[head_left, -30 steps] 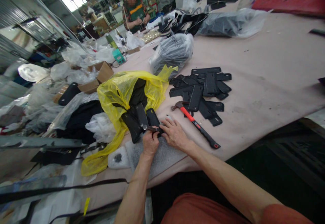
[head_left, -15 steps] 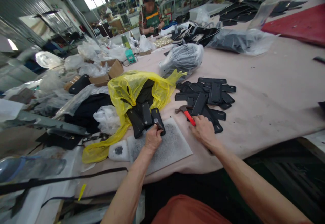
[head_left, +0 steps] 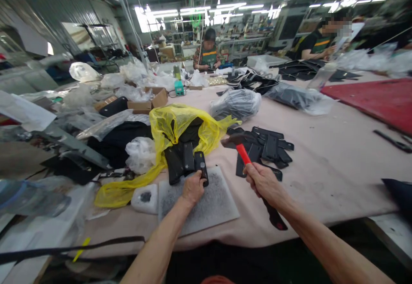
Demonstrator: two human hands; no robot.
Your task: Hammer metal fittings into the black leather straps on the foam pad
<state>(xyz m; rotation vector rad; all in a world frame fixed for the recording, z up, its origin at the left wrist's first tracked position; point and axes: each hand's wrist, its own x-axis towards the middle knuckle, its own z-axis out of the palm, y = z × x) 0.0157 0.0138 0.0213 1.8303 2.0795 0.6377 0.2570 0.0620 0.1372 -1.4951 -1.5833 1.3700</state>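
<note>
My right hand [head_left: 262, 178] is closed round the red and black handle of a claw hammer [head_left: 243, 153], with its blurred head raised over the table. My left hand [head_left: 193, 187] pinches a short metal punch [head_left: 202, 166], held over a black strip [head_left: 200, 157]. That strip's lower end lies on a grey-speckled white board [head_left: 222, 202]. Further black pieces [head_left: 188, 157] lie beside it at the mouth of a yellow plastic bag [head_left: 161, 123]. A loose pile of slotted black strips [head_left: 272, 146] lies beyond my right hand.
A white block [head_left: 145, 199] with a dark patch sits left of the board. Behind are a wrapped bundle [head_left: 236, 103], a cardboard box [head_left: 156, 99] and crumpled clear plastic. A red sheet [head_left: 376, 99] and dark scissors [head_left: 392, 141] lie at the right. Two people work across the table.
My right hand has lifted the hammer from beside the pile. My left hand stays on the punch at the black strip. The camera view has tilted up and levelled.
</note>
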